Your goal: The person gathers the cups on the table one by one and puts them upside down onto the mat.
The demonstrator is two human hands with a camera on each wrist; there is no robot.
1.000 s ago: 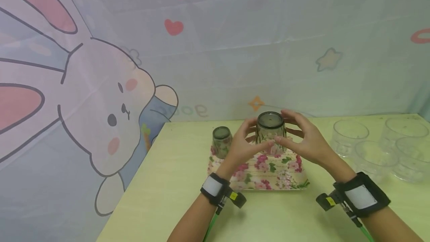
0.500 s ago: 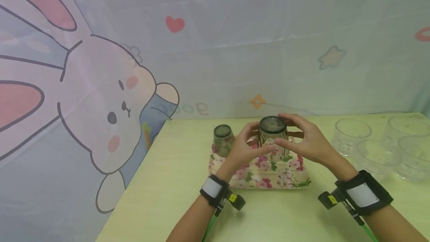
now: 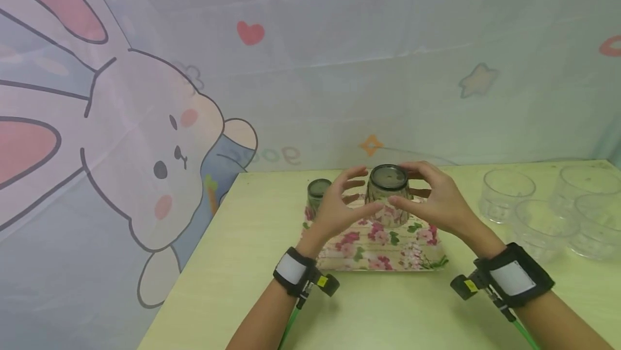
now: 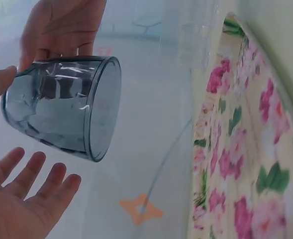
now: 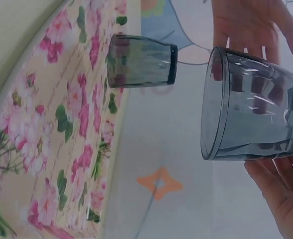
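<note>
A grey-tinted drinking glass point(image 3: 388, 199) is upside down in the air above the floral tray point(image 3: 378, 261); the left wrist view shows its rim apart from the tray. My right hand point(image 3: 439, 201) grips this glass from the right, thumb in front and fingers behind. On the other side my left hand point(image 3: 335, 207) has its fingers spread. A gap shows between those fingertips and the glass point(image 4: 61, 107) in the left wrist view. Another, smaller-looking tinted glass point(image 5: 142, 60) stands upside down on the tray's left part, partly hidden by my left hand in the head view.
Several clear glasses point(image 3: 506, 196) stand upright on the right of the pale yellow table point(image 3: 233, 280). Behind the table hangs a cloth point(image 3: 335, 96) printed with a rabbit and hearts. Each wrist wears a strapped camera point(image 3: 328, 284).
The glass came down slightly, then shifted a little left and up. My left hand has moved left, off the glass, and its fingers have spread. My right hand keeps its grip.
</note>
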